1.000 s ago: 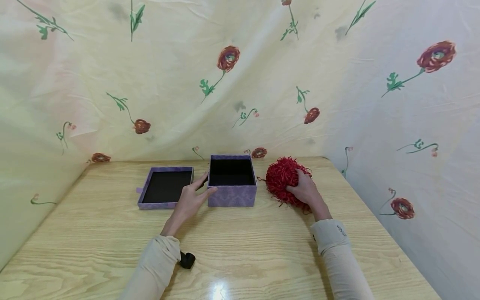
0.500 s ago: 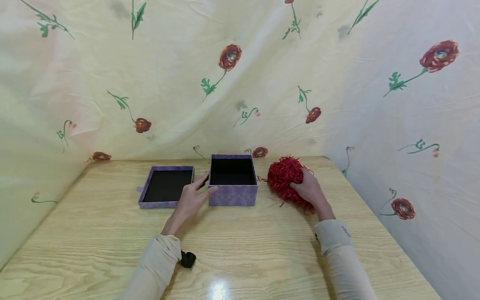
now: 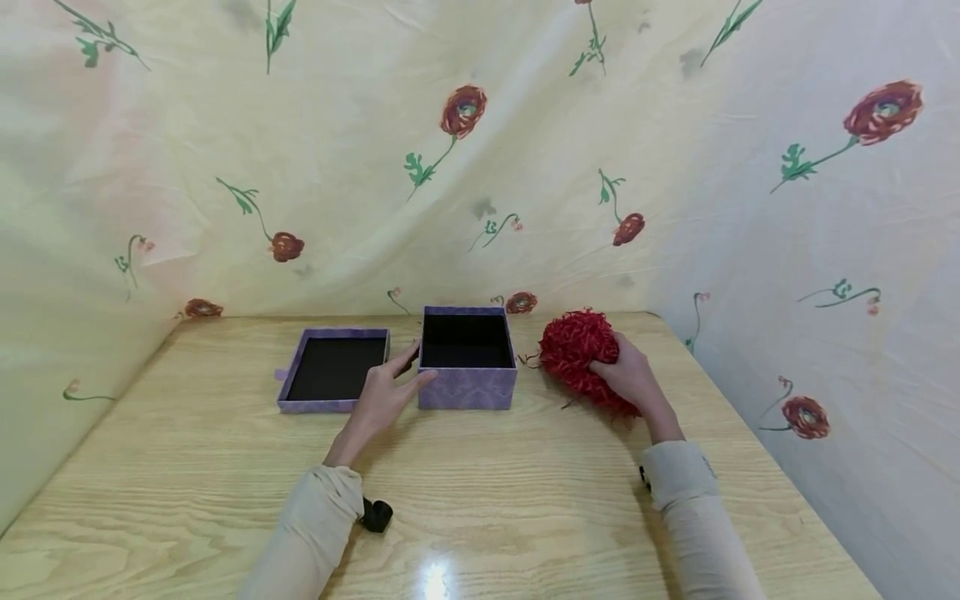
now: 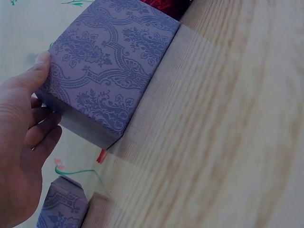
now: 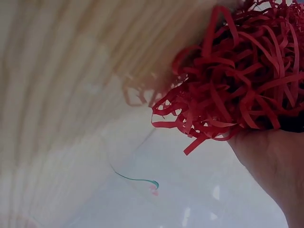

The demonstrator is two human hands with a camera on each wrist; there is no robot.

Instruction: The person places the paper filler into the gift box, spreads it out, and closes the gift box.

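A purple patterned box [image 3: 467,389] with a black inside stands near the back of the table. My left hand [image 3: 377,404] touches its left side, thumb at the front edge; in the left wrist view the thumb and fingers of that hand [image 4: 23,123] lie against the box [image 4: 111,57]. To the right, my right hand [image 3: 633,377] grips a bundle of red shredded paper [image 3: 577,346]. Loose strips of the red paper [image 5: 232,76] stick out above the hand [image 5: 270,161] in the right wrist view, where its fingertips are hidden.
Left of the box lies its shallow purple lid [image 3: 318,407], black inside facing up. A small black object [image 3: 377,516] is beside my left sleeve. Flowered cloth [image 3: 360,167] hangs behind the wooden table [image 3: 480,483]. A red strip [image 4: 102,155] shows by the box's edge.
My right hand and the red paper have shifted slightly to the right. My left hand stays at the box's side.
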